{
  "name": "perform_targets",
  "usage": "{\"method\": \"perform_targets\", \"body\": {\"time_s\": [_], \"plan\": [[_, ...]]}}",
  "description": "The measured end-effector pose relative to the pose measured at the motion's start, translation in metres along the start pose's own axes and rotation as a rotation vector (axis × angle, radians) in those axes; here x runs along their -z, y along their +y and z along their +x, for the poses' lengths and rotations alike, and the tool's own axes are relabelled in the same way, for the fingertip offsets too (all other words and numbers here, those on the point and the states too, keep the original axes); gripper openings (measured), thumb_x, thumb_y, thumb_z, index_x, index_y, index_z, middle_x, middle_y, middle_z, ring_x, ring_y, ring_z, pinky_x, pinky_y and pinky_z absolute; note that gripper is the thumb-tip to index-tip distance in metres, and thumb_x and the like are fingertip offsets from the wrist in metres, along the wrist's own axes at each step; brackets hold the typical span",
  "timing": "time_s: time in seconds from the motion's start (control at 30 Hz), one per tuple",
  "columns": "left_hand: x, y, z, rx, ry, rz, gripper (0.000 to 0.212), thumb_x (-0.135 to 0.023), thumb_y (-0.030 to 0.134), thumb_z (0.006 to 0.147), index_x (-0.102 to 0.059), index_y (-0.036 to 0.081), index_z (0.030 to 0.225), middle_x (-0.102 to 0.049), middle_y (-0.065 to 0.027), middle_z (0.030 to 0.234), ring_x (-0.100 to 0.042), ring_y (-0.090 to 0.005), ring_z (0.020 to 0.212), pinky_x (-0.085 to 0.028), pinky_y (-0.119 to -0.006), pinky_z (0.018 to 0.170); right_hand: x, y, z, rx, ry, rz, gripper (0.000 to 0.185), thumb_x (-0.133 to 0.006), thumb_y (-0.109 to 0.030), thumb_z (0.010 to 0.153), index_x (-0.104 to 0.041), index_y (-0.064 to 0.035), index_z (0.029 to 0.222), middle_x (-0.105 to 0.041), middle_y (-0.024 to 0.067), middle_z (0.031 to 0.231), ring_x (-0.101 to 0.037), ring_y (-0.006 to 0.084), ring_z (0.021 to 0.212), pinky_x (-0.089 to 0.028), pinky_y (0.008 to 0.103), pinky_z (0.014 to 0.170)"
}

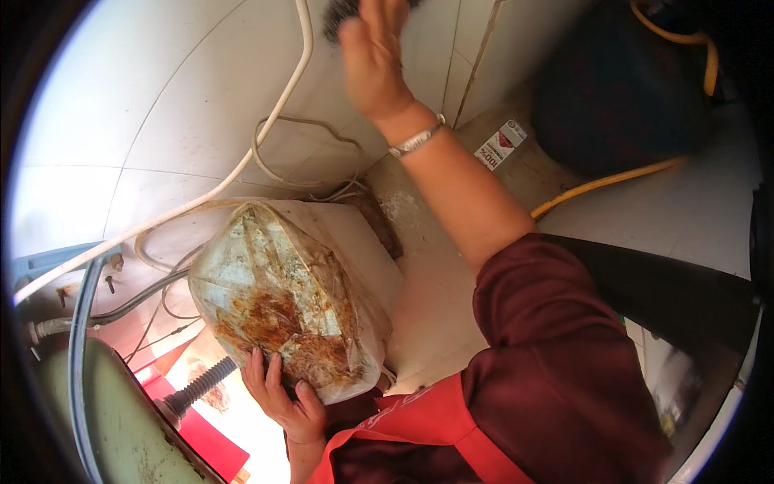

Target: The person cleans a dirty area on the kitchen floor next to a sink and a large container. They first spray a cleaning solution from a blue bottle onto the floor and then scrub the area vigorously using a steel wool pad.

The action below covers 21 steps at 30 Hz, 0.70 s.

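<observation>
My left hand (281,396) rests its fingers on the lower edge of a clear plastic bag (272,272) with rusty-brown stains. That bag is drawn over one end of a white box-shaped object (338,227); what the box is, I cannot tell. Stretched up to the top edge of the view, my right hand (378,66) is at a pale tiled wall (199,91). A dark, wiry scouring pad (340,19) shows beside and behind its fingers, seemingly pressed under them. Part of the pad and the fingertips lie out of view. A silvery bracelet (418,138) circles the right wrist.
A cream pipe (275,115) runs down across the wall, with thin looped cables (260,157) behind. Lower left are a green curved casing (115,417) and a grey corrugated hose (202,382). At right stand a dark rounded object (623,91), a yellow hose (604,181) and a printed carton (500,145).
</observation>
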State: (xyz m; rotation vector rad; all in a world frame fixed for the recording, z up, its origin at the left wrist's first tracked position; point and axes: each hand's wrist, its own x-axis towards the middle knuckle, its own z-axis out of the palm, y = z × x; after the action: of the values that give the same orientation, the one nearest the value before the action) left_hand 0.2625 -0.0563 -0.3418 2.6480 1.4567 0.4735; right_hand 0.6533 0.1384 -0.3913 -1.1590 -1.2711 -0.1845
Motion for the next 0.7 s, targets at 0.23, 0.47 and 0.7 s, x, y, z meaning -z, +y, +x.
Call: {"method": "perform_targets", "body": {"time_s": [0.23, 0.47, 0.7], "plan": [[0.000, -0.001, 0.001, 0.000, -0.024, -0.005, 0.045, -0.047, 0.031, 0.090, -0.052, -0.001, 0.121, -0.048, -0.0246, 0.130, -0.041, -0.0458, 0.122, -0.026, -0.058, 0.105, -0.030, 0.121, -0.126, -0.675, 0.426, -0.050, 0.068, -0.029, -0.040, 0.099, -0.003, -0.0026, 0.149, 0.007, 0.0218, 0.155, 0.005, 0.0348, 0.144, -0.001, 0.0481, 0.114], [0.002, -0.005, -0.006, -0.002, -0.067, -0.001, 0.044, -0.046, 0.028, 0.089, -0.051, -0.001, 0.122, -0.046, -0.0261, 0.132, -0.040, -0.0473, 0.123, -0.026, -0.058, 0.105, -0.036, 0.154, -0.172, -1.527, 0.670, 0.683, 0.069, -0.042, -0.040, 0.093, -0.021, -0.0016, 0.145, -0.017, 0.0086, 0.154, -0.020, 0.0246, 0.138, -0.016, 0.0363, 0.112], [0.001, 0.000, -0.002, 0.024, -0.042, -0.012, 0.045, -0.046, 0.030, 0.090, -0.051, -0.001, 0.122, -0.046, -0.0250, 0.132, -0.040, -0.0468, 0.123, -0.026, -0.058, 0.105, -0.026, -0.012, 0.019, 0.039, 0.274, -0.300, 0.053, -0.048, -0.015, 0.088, -0.031, 0.0001, 0.136, -0.017, 0.0266, 0.143, -0.014, 0.0441, 0.134, -0.016, 0.0564, 0.108]]}}
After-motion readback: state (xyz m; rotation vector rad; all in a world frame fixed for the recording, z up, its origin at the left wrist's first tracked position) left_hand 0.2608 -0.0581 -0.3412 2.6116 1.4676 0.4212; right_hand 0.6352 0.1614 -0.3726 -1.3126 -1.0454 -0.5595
